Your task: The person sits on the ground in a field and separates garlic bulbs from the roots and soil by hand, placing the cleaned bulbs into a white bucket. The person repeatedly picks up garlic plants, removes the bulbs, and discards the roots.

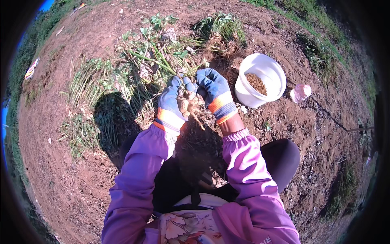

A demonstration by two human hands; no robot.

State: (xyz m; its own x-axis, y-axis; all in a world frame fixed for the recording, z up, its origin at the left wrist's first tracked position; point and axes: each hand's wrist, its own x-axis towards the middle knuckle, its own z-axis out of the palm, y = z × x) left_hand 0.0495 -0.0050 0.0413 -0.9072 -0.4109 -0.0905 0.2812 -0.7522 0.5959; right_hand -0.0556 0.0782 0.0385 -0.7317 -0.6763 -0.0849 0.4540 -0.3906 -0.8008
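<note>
My left hand [172, 102], in a blue-coated work glove with an orange cuff, is closed around the base of a peanut plant [164, 62]. Its leafy stems spread up and to the left, away from me. A cluster of peanut pods [189, 103] and a root hang beneath the fingers. My right hand [213, 88], gloved alike, is beside the pods with its fingers curled; whether it pinches a pod cannot be told. Right of it a white plastic bucket [248, 90] stands tilted, with loose peanuts [256, 84] at its bottom.
Piles of pulled peanut plants [91, 79] lie at the left, and another bunch [224, 30] lies beyond my hands. A pink translucent object [301, 92] and a thin dark stick [330, 117] are right of the bucket. My bent knee [281, 161] is at the right, over reddish soil.
</note>
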